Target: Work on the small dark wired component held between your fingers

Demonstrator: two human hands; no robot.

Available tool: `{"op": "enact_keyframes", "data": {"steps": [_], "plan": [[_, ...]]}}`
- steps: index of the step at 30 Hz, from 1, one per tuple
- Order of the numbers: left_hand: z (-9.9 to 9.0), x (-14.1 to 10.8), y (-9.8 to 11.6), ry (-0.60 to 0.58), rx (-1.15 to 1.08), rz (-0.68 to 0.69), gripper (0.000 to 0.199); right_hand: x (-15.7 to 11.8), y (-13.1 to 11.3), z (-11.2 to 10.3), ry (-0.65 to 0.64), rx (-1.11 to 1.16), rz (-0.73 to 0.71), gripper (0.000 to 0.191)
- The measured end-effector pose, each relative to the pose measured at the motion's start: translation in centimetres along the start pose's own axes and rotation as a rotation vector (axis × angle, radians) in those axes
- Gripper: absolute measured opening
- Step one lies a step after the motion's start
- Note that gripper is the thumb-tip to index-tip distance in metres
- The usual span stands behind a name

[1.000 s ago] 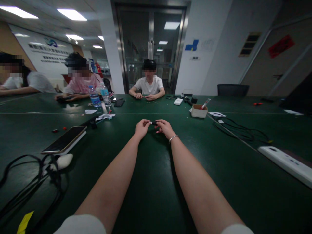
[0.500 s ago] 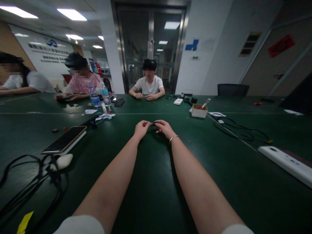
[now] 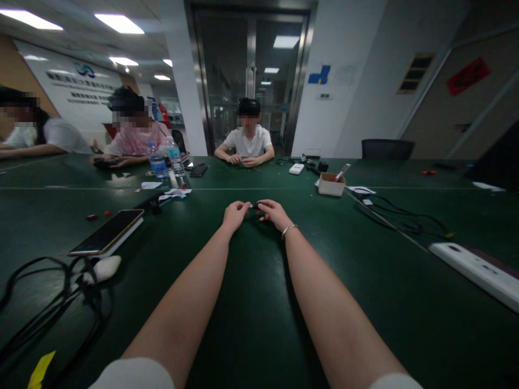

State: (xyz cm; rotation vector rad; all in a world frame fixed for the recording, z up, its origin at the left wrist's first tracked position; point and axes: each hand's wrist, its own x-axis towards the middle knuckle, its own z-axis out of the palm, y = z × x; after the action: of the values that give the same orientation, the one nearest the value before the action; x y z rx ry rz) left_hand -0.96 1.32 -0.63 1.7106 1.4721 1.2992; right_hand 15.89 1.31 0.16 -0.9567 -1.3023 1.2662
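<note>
Both my hands meet over the middle of the green table (image 3: 259, 286). Between their fingertips is a small dark object (image 3: 254, 206), short and narrow, too small for me to tell its kind. My left hand (image 3: 235, 215) pinches its left end, where a paler bit shows by the fingertips. My right hand (image 3: 276, 214) pinches the right end between thumb and forefinger, the other fingers curled below. A silver bracelet (image 3: 289, 230) circles my right wrist.
At left lie a phone on a white block (image 3: 109, 233), a white mouse (image 3: 106, 267) and black cables (image 3: 52, 302). Bottles (image 3: 158, 162) and a small box (image 3: 331, 185) stand farther off. A power strip (image 3: 478, 270) is at right. A person (image 3: 248, 141) sits opposite.
My hands stay in almost the same place, still pinching the small dark object. It shows slightly less between the fingertips now.
</note>
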Motion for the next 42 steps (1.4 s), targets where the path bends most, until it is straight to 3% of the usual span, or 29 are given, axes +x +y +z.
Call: {"op": "enact_keyframes", "data": {"steps": [13, 19, 25, 34, 42], "plan": [[-0.6, -0.9, 1.3, -0.036, 0.038, -0.038, 0.050, -0.2, -0.1, -0.4, -0.100, -0.009, -0.033, 0.024], [-0.6, -0.7, 1.0, -0.025, 0.066, -0.054, 0.054, -0.4, -0.3, -0.4, -0.162, 0.010, -0.037, 0.025], [-0.3, -0.4, 0.4, -0.034, 0.021, -0.054, 0.052, -0.3, -0.1, -0.4, -0.141, 0.022, -0.032, 0.024], [0.0, -0.3, 0.3, -0.034, 0.001, 0.000, 0.040, -0.1, -0.1, -0.3, -0.061, -0.014, 0.031, 0.017], [0.3, -0.4, 0.4, -0.026, -0.184, 0.189, 0.016, 0.1, 0.1, -0.3, -0.041, -0.001, 0.053, 0.030]]}}
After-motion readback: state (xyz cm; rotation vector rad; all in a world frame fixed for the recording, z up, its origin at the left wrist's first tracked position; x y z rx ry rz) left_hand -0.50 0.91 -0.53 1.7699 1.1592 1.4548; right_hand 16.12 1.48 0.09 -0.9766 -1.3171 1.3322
